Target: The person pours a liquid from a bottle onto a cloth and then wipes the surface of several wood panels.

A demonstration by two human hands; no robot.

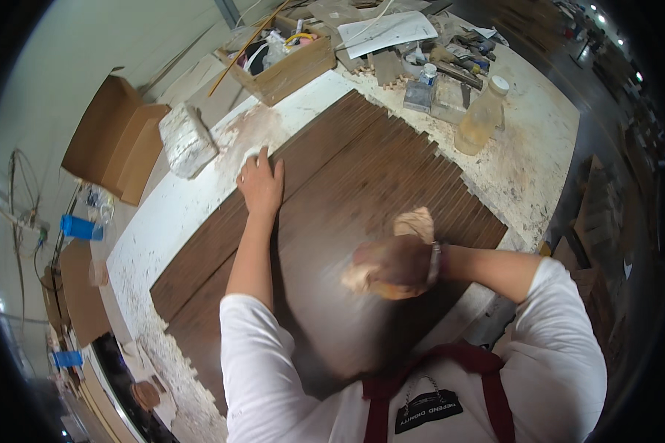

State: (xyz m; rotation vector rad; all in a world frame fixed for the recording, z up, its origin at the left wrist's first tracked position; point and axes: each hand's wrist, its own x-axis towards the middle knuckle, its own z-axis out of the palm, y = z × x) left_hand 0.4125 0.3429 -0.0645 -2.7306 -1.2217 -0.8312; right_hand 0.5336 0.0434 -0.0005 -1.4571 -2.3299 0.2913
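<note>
A large dark brown wooden panel (332, 184) with jagged, stepped ends lies across the white worktable. On its far left edge rests my left hand (261, 184), flat with the fingers stretched out and nothing held. My right hand (403, 262), smeared by motion, grips a crumpled tan cloth (415, 221) against the panel's right half. Parts of the cloth stick out above and to the left of the hand. The wood nearby has a dull sheen.
Beyond the panel stand a wooden box (295, 70) of odds and ends, a bottle of yellowish liquid (480, 118) and a pile of tools (458, 55). At the left are a white wrapped block (187, 140), an open cardboard box (118, 140) and a blue cup (81, 227).
</note>
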